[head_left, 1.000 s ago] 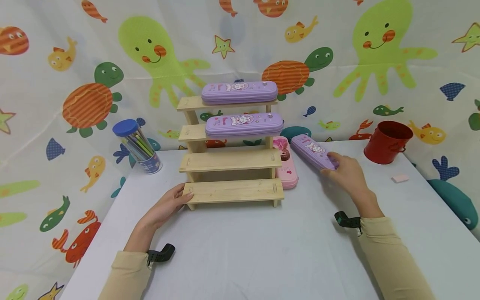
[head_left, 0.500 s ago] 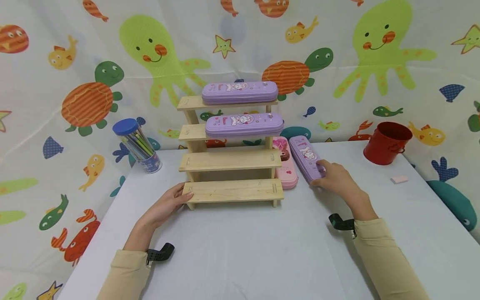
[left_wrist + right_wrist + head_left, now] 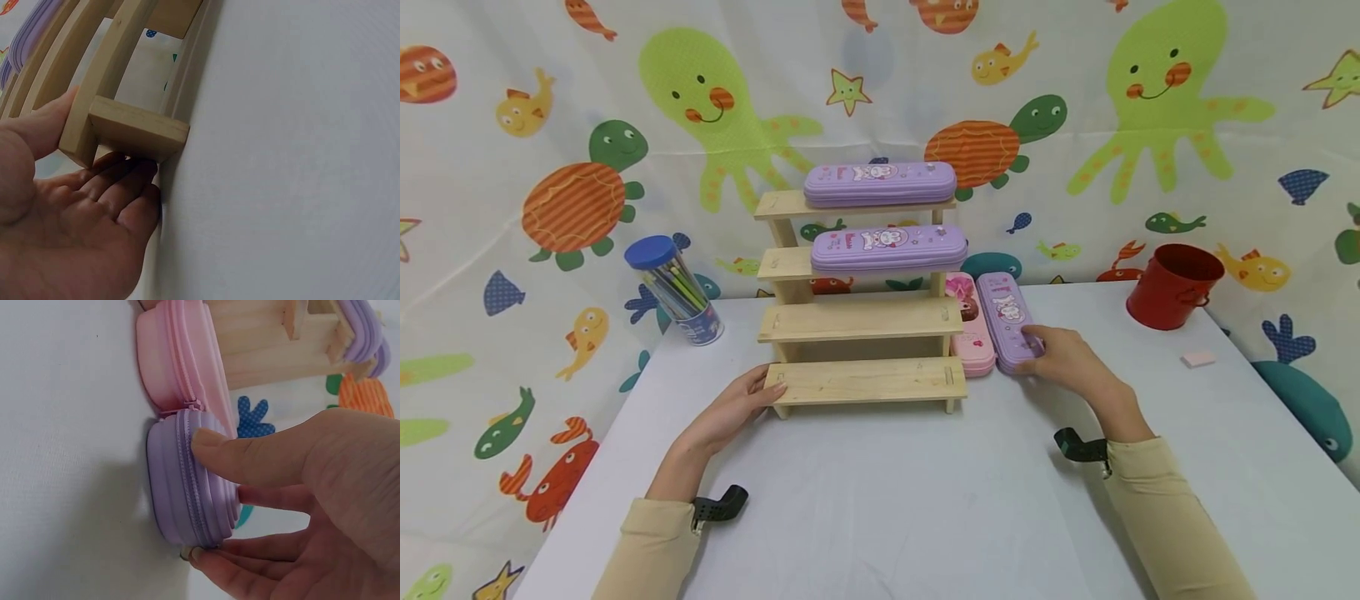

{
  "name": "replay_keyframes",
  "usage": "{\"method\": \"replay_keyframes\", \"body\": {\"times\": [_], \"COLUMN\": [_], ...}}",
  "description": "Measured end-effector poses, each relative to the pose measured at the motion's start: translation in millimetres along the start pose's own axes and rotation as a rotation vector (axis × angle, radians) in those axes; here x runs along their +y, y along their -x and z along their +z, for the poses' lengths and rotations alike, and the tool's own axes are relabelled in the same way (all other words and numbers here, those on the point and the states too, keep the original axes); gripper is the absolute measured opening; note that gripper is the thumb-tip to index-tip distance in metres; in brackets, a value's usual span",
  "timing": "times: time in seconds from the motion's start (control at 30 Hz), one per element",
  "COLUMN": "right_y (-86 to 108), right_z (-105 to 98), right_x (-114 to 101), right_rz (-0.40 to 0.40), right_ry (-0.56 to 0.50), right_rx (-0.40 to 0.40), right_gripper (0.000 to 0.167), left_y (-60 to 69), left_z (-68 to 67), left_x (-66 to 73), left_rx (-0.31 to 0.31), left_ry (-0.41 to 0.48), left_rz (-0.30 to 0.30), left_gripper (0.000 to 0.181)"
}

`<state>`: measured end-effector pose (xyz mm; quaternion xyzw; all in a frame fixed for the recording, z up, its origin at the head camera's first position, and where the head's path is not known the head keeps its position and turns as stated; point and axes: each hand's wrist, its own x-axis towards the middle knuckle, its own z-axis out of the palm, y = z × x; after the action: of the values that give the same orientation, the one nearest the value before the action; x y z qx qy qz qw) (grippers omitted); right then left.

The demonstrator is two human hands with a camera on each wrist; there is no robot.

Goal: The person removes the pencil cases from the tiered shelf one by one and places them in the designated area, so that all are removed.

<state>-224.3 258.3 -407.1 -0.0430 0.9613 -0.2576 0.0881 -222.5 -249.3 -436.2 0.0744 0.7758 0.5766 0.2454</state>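
Note:
My right hand [image 3: 1071, 367] grips the near end of a purple pencil case [image 3: 1004, 310], thumb on the top edge and fingers along its outer side in the right wrist view. That case lies flat on the table against a pink pencil case [image 3: 973, 343]. At the left end of the lowest step of a wooden stepped shelf [image 3: 865, 382], my left hand [image 3: 733, 412] holds on, its thumb on the board and its fingers beneath in the left wrist view. Two more purple cases lie on the shelf: one on the top step [image 3: 880, 185], another on the second step [image 3: 889, 248].
A clear tub of pens with a blue lid [image 3: 673, 292] leans at the left. On the right stand a red bucket [image 3: 1172, 287] and, before it, a small pale pink block [image 3: 1198, 358]. A patterned cloth [image 3: 880, 67] hangs behind the white table [image 3: 880, 500].
My right hand has swung the near end of the purple pencil case leftward, so it now lies alongside the pink one. My left hand has stayed on the shelf.

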Motion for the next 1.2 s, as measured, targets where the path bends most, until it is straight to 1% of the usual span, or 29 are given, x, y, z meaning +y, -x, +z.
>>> {"method": "replay_keyframes", "body": {"times": [0.23,0.37,0.5,0.67,0.83,0.97,1.07,1.13,1.2], "right_y": [0.4,-3.5,-9.4,-15.2,-16.9,-18.0,-19.1,-20.6,-22.3], "right_z": [-1,-5,-11,-17,-19,-21,-23,-24,-24], "right_x": [4,4,3,-3,-14,-24,-31,-35,-39], "right_rz": [-0.03,-0.049,-0.047,-0.043,-0.027,-0.054,-0.097,-0.128,-0.168], "right_ry": [-0.035,-0.028,-0.017,-0.006,0.006,-0.005,-0.044,-0.083,-0.127], "right_rx": [-0.026,-0.028,-0.025,-0.001,0.0,0.004,0.034,0.075,0.122], "right_gripper": [0.07,0.069,0.066,0.062,0.069,0.069,0.07,0.07,0.071], "left_y": [0.6,0.9,1.0,-1.0,0.3,2.7,2.5,1.9,1.2], "left_z": [-1.1,-1.2,-1.9,-2.3,-1.4,-1.5,-1.5,-1.4,-0.6], "left_x": [0.5,2.1,3.0,2.7,3.6,3.5,1.7,0.3,-0.8], "left_rx": [0.0,-0.001,-0.005,-0.005,0.0,0.01,0.006,-0.002,0.004], "left_ry": [-0.002,0.0,0.002,0.007,-0.001,-0.012,-0.016,-0.015,-0.008], "left_rz": [-0.004,0.01,0.024,0.023,0.012,0.016,0.022,0.026,0.014], "left_gripper": [0.082,0.081,0.079,0.079,0.081,0.081,0.081,0.081,0.081]}}
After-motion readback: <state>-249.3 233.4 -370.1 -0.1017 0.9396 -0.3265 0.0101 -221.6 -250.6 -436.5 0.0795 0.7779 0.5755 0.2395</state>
